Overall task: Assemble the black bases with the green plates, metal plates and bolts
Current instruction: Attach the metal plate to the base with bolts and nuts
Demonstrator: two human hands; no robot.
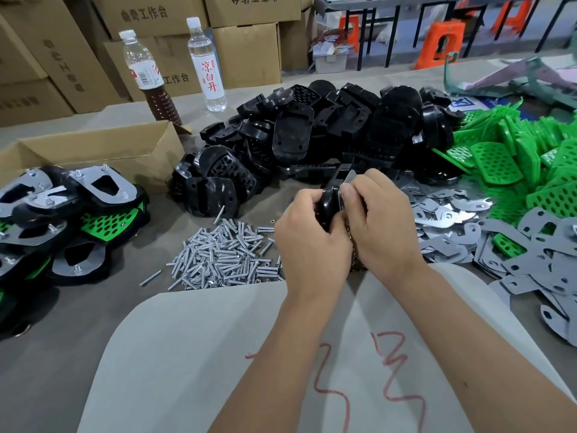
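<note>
Fitting a metal plate [349, 179] against a black base [327, 204] looks like the step in hand, both parts raised on edge between the 2 hands; next, I judge, comes a bolt from the bolt heap [218, 254] just left of the left hand [309, 242]. That hand curls round the base's near side. The right hand [381, 220] pinches plate to base, thumb on top, fingers hidden behind.

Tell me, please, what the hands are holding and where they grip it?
Both hands hold one black base on edge: the left hand grips its lower end, the right hand pinches its upper edge.
</note>
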